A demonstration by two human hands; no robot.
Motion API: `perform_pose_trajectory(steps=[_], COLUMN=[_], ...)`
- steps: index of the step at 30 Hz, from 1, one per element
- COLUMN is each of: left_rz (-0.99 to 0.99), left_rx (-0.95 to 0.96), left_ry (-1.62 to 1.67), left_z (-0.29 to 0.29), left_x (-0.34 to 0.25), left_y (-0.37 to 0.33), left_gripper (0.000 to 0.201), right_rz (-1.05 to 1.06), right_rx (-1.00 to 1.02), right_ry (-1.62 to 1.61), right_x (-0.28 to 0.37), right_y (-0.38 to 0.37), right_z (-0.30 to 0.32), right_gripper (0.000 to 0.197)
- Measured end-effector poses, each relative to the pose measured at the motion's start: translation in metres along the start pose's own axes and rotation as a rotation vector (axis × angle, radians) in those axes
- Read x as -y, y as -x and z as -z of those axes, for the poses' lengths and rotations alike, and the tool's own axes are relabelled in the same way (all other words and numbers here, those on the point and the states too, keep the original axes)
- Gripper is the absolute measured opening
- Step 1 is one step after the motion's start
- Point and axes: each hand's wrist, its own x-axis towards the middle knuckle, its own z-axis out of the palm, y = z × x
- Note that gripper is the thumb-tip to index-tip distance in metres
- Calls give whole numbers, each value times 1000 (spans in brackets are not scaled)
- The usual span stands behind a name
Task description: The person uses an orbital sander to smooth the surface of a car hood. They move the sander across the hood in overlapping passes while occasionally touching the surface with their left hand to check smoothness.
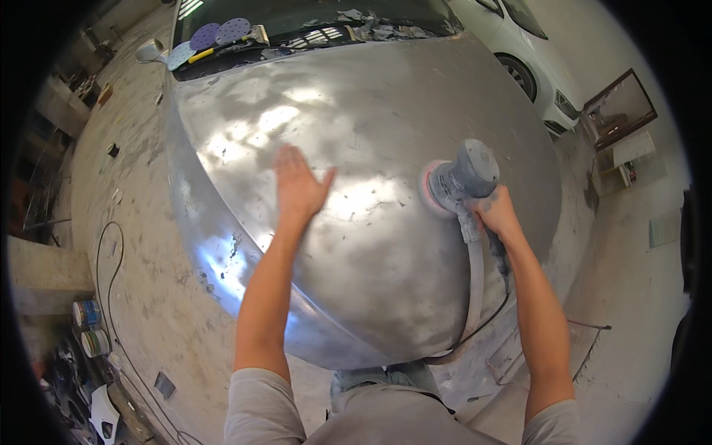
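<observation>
Your hands were well apart. Left hand (300, 189): fingers and thumb spread, palm down at the bare-metal hood (371, 274). Right hand (495, 211): clamped on the handle of the grey sander (475, 170), which sat over the hood's right part, pinkish disc side facing the metal. Pale hose (475, 285) ran from it toward your waist. Purple discs (205, 35) lay by the windshield; white car (550, 78) stood beyond, right.

There are one left hand (300, 191) and one right hand (500, 212), one sander (475, 169), one pale hose (476, 278) and one hood (363, 274). Far left lie three round discs (204, 35) and one yellow handle (202, 55); near left stand two cans (87, 314). Far right stands one white car (552, 67).
</observation>
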Motion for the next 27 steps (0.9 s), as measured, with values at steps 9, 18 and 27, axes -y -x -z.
perform_pose_trajectory(steps=[9, 18, 27], left_rz=[-742, -370, -103], left_rx=[338, 199, 12], left_ry=[249, 57, -13], left_z=[-12, 28, 5], left_x=[-167, -27, -21], left_y=[189, 119, 65], left_gripper=[107, 99, 95], right_rz=[102, 272, 233], right_rx=[22, 109, 72], right_ry=[28, 200, 265], right_x=[10, 17, 42], right_y=[-56, -9, -13], right_z=[3, -24, -37], right_gripper=[30, 26, 29])
